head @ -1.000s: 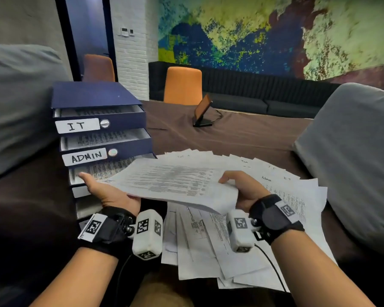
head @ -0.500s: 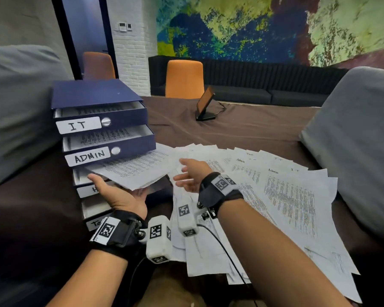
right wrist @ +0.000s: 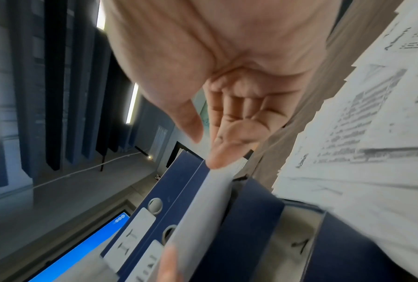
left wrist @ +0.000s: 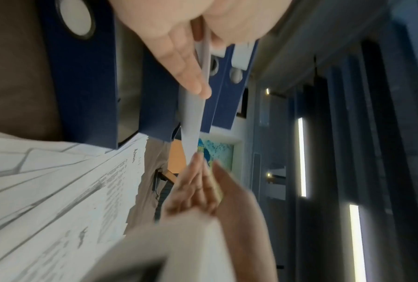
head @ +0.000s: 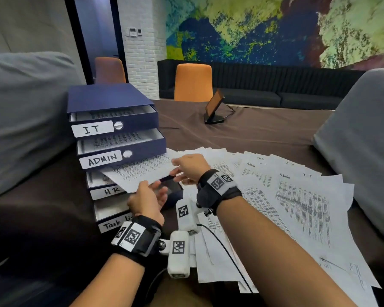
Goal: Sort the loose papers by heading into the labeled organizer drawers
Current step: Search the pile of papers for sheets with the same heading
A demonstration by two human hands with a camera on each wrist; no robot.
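Left hand (head: 145,201): pinched the near edge of one printed sheet (head: 142,171), thumb on top and fingers beneath, as the left wrist view confirmed.
Right hand (head: 190,167): touched the sheet's right edge with fingers nearly straight; the right wrist view showed a fingertip (right wrist: 217,160) against that edge and the thumb apart from it.
Sheet: lay nearly flat, its far edge tucked just under the front of the ADMIN drawer (head: 122,149), above the HR drawer (head: 104,189).
Organizer (head: 111,134): a navy stack of drawers stood at the left on the brown cloth-covered table (head: 264,134); each lower drawer was pulled out farther than the one above. The IT drawer (head: 113,120) and the ADMIN drawer held papers; the Task List drawer (head: 111,214) sat lowest, its label partly hidden by the left hand.
Loose papers (head: 297,196): fanned across the table to the right of the organizer, edges overlapping, headings "Admin" and "IT" readable on several.
Open room: bare cloth lay beyond the fan, up to a small tilted screen (head: 213,107).
Sides: grey cushions (head: 364,140) stood close on both sides of the table.
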